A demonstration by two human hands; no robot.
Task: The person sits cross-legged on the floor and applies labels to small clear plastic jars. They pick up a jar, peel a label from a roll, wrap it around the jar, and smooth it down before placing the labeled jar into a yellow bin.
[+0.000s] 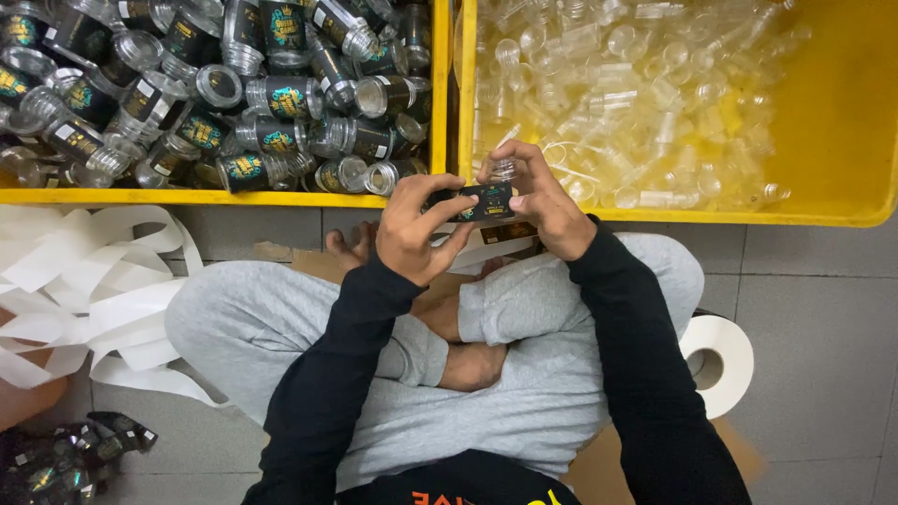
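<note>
I sit cross-legged on the floor in grey trousers and black sleeves. My left hand (410, 232) and my right hand (543, 201) together hold a small clear jar (488, 198) with a black label wrapped around it, in front of my knees. The thumbs press on the label. The jar's open clear neck points toward the bins. Right behind my hands stand two yellow bins: the left bin (224, 196) is full of labelled jars, the right bin (823, 140) full of plain clear jars.
A heap of white backing-paper strips (84, 290) lies on the floor at my left. A white label roll (720, 360) stands by my right knee. Several dark labels (65, 463) lie at the lower left. Grey tiled floor surrounds me.
</note>
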